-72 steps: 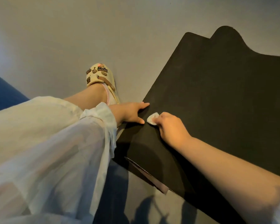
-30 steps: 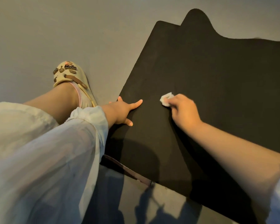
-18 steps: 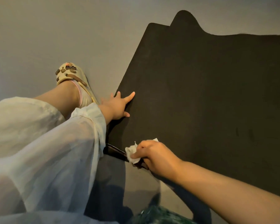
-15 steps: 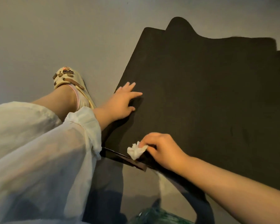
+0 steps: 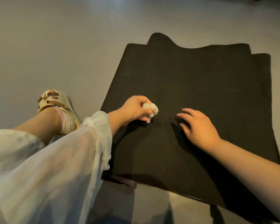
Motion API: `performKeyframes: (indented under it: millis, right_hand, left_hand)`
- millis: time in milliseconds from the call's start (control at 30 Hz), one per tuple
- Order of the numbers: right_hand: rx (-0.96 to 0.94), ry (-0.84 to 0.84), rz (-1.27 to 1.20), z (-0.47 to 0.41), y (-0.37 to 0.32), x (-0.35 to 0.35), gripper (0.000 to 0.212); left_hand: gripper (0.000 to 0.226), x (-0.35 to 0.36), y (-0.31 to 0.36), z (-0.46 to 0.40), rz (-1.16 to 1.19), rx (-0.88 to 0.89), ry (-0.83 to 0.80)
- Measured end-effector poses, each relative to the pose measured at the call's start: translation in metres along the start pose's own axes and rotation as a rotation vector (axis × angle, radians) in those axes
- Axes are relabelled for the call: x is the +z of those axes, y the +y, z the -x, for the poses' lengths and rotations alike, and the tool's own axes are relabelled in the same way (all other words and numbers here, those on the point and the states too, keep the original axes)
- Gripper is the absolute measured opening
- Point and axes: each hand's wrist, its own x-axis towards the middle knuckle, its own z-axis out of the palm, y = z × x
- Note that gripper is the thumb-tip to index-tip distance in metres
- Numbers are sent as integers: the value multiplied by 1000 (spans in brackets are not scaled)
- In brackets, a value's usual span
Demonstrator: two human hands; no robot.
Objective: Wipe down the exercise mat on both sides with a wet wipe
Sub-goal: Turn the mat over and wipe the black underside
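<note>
Exercise mat [image 5: 200, 88], black and folded into layers, lies flat on a grey floor [image 5: 55, 46], its far edge showing a rounded hump and a stepped corner where the layers do not line up. A person crouches at its near-left corner, seen from a head camera looking down. The left hand [image 5: 133, 111], reaching out of a loose, sheer white sleeve [image 5: 94, 139], has its fingers curled tight around a crumpled white wet wipe [image 5: 150, 109], which bulges out past the knuckles just above the mat's surface near the left edge. The right hand [image 5: 199, 126], on a bare forearm coming in from the lower right, rests palm-down on the mat with fingers straight and slightly spread, holding nothing; it lies near the wipe but apart from it, with bare mat between them. Both hands cast soft shadows on the dark surface. Left of the mat, a foot in a cream clog [image 5: 55, 102] studded with brown charms stands on the floor. At the near edge, a thin lower layer of the mat pokes out beneath the top one
</note>
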Motion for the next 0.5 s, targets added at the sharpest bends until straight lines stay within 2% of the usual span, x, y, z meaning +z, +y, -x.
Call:
performKeyframes:
  millis: [100, 200, 300, 367, 433, 500]
  right_hand:
    - [155, -237, 344, 16, 28, 20, 54]
    - [162, -234, 362, 19, 30, 35, 61]
    - [166, -209, 363, 19, 30, 40, 62]
    - [161, -205, 364, 18, 31, 43, 60]
    - [168, -205, 348, 16, 31, 43, 58]
    - [167, -214, 346, 15, 31, 44, 54]
  left_hand:
    - [23, -4, 11, -28, -352, 152, 267]
    - [17, 0, 21, -60, -469, 290, 374]
    - [38, 12, 29, -93, -680, 394, 345]
    - [43, 16, 33, -114, -818, 439, 289]
    - [42, 15, 30, -133, -998, 427, 190]
    - [40, 10, 24, -143, -1166, 339, 97]
